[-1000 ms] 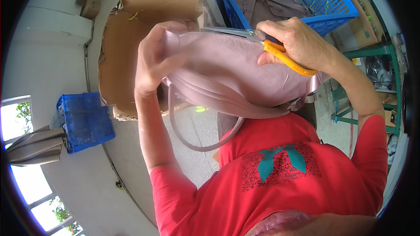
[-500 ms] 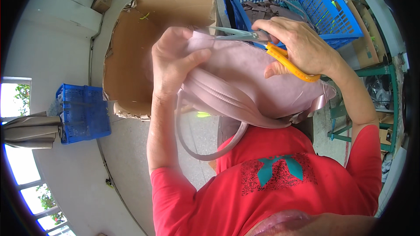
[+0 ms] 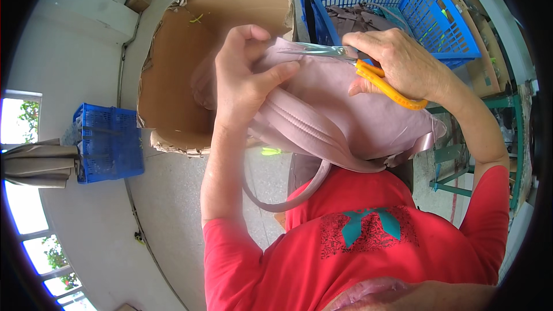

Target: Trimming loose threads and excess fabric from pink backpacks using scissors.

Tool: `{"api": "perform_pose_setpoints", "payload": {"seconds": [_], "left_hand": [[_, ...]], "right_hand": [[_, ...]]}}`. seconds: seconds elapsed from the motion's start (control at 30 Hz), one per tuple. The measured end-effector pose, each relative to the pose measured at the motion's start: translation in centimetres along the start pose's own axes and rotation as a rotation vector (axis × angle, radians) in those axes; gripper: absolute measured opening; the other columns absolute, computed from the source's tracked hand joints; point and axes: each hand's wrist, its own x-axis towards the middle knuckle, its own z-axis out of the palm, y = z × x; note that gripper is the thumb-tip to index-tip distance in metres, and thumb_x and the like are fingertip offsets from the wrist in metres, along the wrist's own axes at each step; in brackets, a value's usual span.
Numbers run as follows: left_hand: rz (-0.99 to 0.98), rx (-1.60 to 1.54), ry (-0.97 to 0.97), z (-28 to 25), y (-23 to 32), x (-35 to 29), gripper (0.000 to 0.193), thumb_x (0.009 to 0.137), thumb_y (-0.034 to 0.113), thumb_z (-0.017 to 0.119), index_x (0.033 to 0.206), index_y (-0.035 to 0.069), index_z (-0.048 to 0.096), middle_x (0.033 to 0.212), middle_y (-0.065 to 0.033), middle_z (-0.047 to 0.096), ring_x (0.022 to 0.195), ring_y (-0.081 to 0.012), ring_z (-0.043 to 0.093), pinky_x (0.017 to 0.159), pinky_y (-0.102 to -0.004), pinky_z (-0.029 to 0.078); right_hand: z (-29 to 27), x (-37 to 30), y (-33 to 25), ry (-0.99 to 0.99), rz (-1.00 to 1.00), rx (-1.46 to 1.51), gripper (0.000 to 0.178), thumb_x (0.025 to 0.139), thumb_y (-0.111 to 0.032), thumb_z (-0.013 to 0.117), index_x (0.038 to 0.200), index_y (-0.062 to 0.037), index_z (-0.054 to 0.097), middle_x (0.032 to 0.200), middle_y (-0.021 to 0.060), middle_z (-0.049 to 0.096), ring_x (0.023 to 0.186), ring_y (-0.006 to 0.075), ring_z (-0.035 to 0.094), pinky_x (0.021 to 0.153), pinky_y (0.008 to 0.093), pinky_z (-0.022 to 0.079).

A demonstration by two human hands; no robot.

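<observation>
A dusty-pink fabric bag (image 3: 368, 109) with padded, stitched straps lies across my lap. My left hand (image 3: 245, 75) pinches its upper edge between thumb and fingers and holds it up. In my right hand (image 3: 397, 60) is a pair of scissors (image 3: 389, 89) with orange handles, my fingers and thumb through the grips. Their metal blades point left along the bag's top edge, close to my left fingertips, and look nearly closed. Whether a thread or fabric lies between the blades I cannot make out. One loop of strap (image 3: 296, 198) hangs down below my left wrist.
A large open cardboard box (image 3: 167, 75) with ragged edges stands beyond the bag at left. Behind my right hand is a blue plastic crate (image 3: 446, 29) holding similar dark pink pieces. A green metal frame (image 3: 512, 138) stands at right, another blue crate (image 3: 112, 144) by the left wall.
The scissor blades have come together from a wider spread. Both hands and the bag's held edge have shifted slightly right in view.
</observation>
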Motion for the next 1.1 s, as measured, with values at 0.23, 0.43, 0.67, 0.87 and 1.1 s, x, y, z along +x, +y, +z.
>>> {"api": "perform_pose_setpoints", "payload": {"seconds": [0.23, 0.43, 0.67, 0.87, 1.1], "left_hand": [[-0.006, -0.022, -0.014, 0.3, 0.1, 0.1, 0.048, 0.063, -0.002, 0.072, 0.1, -0.002, 0.042, 0.082, -0.0124, 0.06, 0.075, -0.0129, 0.058, 0.063, -0.0222, 0.048], [-0.014, -0.043, -0.027, 1.1, 0.6, 0.0, 0.052, 0.062, -0.001, 0.074, 0.103, -0.002, 0.042, 0.079, -0.0125, 0.06, 0.071, -0.0134, 0.058, 0.061, -0.023, 0.048], [0.033, 0.025, -0.199, -1.0, 0.9, 0.3, 0.052, 0.067, 0.002, 0.068, 0.111, -0.004, 0.041, 0.08, -0.0117, 0.062, 0.072, -0.0122, 0.057, 0.063, -0.024, 0.047], [-0.072, 0.11, -0.072, -1.2, 1.2, 0.3, 0.053, 0.066, 0.0, 0.069, 0.112, -0.006, 0.043, 0.077, -0.0085, 0.063, 0.068, -0.0108, 0.056, 0.06, -0.0228, 0.046], [-0.004, 0.137, -0.013, 0.0, 2.0, -0.2, 0.056, 0.061, 0.0, 0.072, 0.11, -0.005, 0.044, 0.071, -0.0074, 0.063, 0.063, -0.0088, 0.054, 0.057, -0.0205, 0.044]], "right_hand": [[-0.3, -0.3, -0.5, -0.077, 0.118, 0.091, 0.048, 0.07, -0.04, 0.07, 0.084, 0.0015, 0.049, 0.062, 0.0178, 0.053, 0.059, 0.0342, 0.055, 0.054, 0.039, 0.042], [-0.1, -0.1, 0.0, 0.065, -0.021, 0.001, 0.048, 0.07, -0.038, 0.07, 0.087, 0.0011, 0.048, 0.064, 0.016, 0.053, 0.059, 0.0337, 0.056, 0.053, 0.0378, 0.043], [-0.7, -1.0, 0.4, -0.056, 0.051, 0.101, 0.045, 0.07, -0.036, 0.071, 0.083, 0.0004, 0.047, 0.063, 0.0156, 0.053, 0.056, 0.0321, 0.056, 0.048, 0.0351, 0.042], [-2.1, -0.3, 0.3, -0.111, 0.045, 0.04, 0.048, 0.067, -0.038, 0.072, 0.084, 0.0001, 0.047, 0.064, 0.0153, 0.054, 0.06, 0.0329, 0.056, 0.053, 0.0364, 0.042], [-4.0, 1.0, 0.2, -0.219, 0.005, 0.037, 0.05, 0.065, -0.041, 0.072, 0.083, 0.0002, 0.049, 0.062, 0.0152, 0.052, 0.058, 0.034, 0.052, 0.053, 0.0367, 0.04]]}}
